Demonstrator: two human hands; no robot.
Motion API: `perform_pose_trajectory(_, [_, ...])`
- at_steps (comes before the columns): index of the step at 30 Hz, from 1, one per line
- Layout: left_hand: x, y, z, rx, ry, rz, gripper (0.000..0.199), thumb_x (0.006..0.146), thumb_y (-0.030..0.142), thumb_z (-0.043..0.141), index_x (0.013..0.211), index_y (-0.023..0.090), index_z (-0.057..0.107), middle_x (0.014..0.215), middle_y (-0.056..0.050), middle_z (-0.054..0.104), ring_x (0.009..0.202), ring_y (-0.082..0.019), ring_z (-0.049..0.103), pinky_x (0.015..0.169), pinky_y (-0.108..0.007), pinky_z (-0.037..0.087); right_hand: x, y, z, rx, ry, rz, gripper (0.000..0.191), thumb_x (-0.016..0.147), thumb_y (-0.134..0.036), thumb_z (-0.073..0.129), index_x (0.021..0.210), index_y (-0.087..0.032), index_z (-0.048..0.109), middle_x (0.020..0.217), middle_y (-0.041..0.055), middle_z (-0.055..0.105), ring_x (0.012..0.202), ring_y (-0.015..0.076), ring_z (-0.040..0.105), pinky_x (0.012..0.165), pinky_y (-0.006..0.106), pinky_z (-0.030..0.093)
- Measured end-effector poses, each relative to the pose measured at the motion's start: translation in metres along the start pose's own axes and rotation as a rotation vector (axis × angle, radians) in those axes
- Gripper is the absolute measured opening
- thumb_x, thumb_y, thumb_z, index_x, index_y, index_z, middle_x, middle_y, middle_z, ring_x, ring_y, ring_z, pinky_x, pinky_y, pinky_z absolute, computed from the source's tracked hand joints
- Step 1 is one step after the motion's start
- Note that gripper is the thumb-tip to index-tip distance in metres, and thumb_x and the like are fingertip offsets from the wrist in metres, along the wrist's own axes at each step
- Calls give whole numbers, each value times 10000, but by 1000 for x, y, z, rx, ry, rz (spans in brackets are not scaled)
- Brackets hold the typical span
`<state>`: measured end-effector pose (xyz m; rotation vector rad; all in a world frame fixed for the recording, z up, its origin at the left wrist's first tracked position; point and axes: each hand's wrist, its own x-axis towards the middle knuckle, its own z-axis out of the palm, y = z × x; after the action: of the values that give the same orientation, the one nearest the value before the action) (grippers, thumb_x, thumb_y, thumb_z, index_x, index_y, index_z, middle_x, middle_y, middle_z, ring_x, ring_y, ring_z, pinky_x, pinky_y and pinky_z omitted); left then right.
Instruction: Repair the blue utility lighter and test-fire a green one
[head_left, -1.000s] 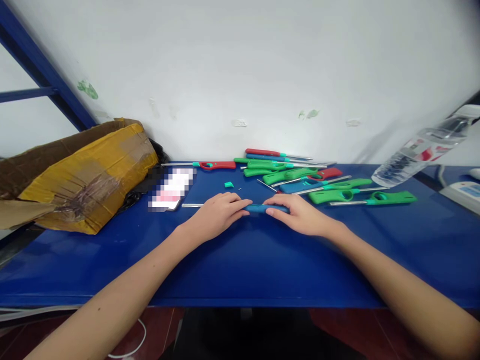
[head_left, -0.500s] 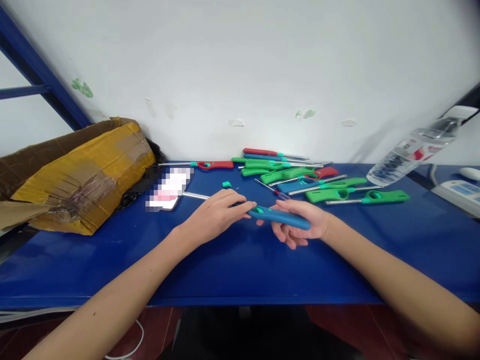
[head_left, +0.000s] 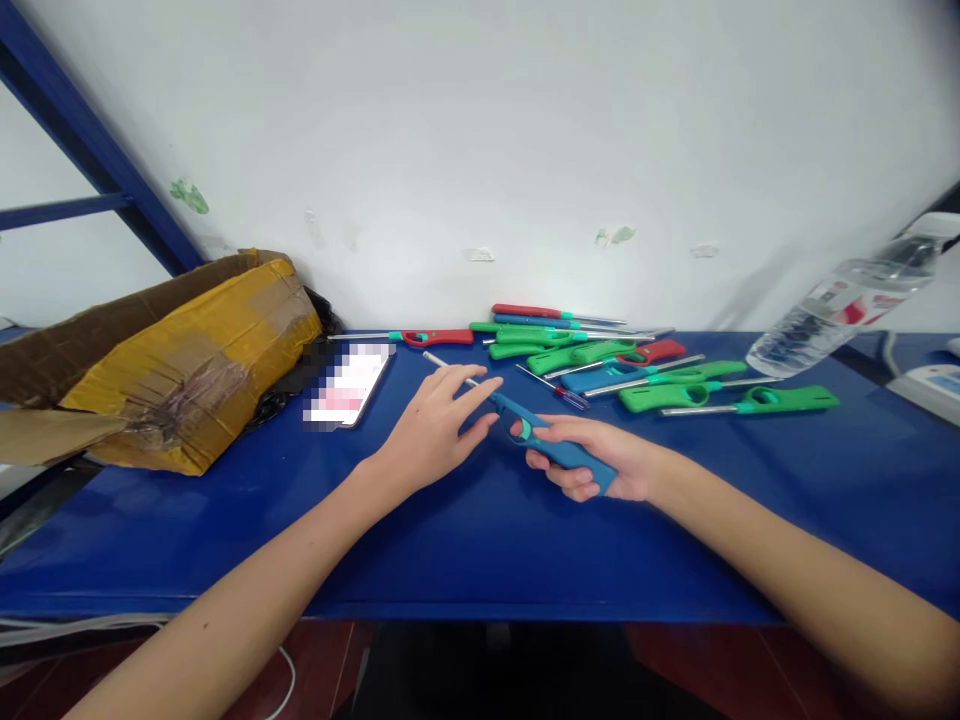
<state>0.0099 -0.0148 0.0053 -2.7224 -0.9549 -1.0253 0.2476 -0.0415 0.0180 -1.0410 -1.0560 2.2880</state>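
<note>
My right hand [head_left: 596, 455] is closed around the blue handle of a long-necked gas lighter [head_left: 566, 452], its thumb lying along the top by the teal trigger. The lighter's metal rod points up and to the left, passing behind my left hand [head_left: 431, 420]. That left hand is open, with fingers apart and thumb away from the index finger, beside the front end of the blue handle. Whether its fingertips touch the lighter is hard to tell. Just beyond my hands lies a small screwdriver [head_left: 574, 398] with a dark red and clear handle.
Several green, blue and red lighters lie in a loose pile [head_left: 592, 350] near the wall, with a red lighter [head_left: 442, 337] to their left. A phone [head_left: 352, 385] and a taped cardboard box [head_left: 202, 370] are left. A water bottle [head_left: 832, 305] leans at right on the blue table [head_left: 480, 570].
My left hand has loosened from the lighter's front and opened. My right hand, earlier loosely under the handle, has wrapped around it. The lighter tilts more steeply; a small teal piece is no longer visible.
</note>
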Motion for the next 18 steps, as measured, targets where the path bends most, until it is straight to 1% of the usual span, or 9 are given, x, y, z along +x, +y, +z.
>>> perform_pose_trajectory(2, [-1,1,3,-7,23,-25,338,952,231,541,1286,186,561,1270,-152,589,1184,-275,553,999,-516,487,0,0,1,-50,2,39,194,905,-361,571,1059,-251,529,722,-48,512,379,18,287,339,132,232])
perform_pose_trajectory(4, [-2,4,5,8,31,-1,322,952,235,540,1265,166,574,1284,-161,589,1209,-281,551,1022,-515,478,-1,-1,3,-118,24,48,218,904,-412,583,1040,-252,524,701,-62,475,376,12,260,327,122,201])
perform_pose_trajectory(6, [-3,10,7,11,23,78,331,955,236,539,1276,157,568,1322,-158,584,1271,-287,520,1050,-503,469,-3,0,5,-202,58,35,261,895,-466,601,1007,-246,517,696,-69,451,383,7,245,323,119,189])
perform_pose_trajectory(9, [-3,21,10,-15,-37,178,357,983,221,484,1332,158,520,1379,-136,565,1372,-263,437,1114,-491,426,-5,2,8,-300,93,7,322,884,-532,604,979,-243,498,693,-76,437,393,6,243,327,124,203])
perform_pose_trajectory(11, [-3,27,12,-19,-57,218,372,994,229,459,1349,125,500,1371,-138,578,1368,-246,448,1149,-474,394,-5,5,9,-337,98,-4,346,888,-566,579,974,-243,492,685,-80,427,395,8,244,332,130,215])
perform_pose_trajectory(14, [-4,31,12,-6,-90,229,384,1003,240,441,1345,77,501,1363,-141,588,1350,-228,474,1175,-433,370,-3,8,9,-369,111,-8,365,893,-595,552,977,-246,485,681,-81,418,400,13,247,339,137,217])
perform_pose_trajectory(18, [-4,31,12,14,-89,223,378,1009,251,424,1315,57,532,1341,-148,606,1334,-233,493,1176,-429,372,1,11,9,-373,139,-9,367,892,-600,548,981,-250,484,678,-82,415,405,18,246,349,145,235])
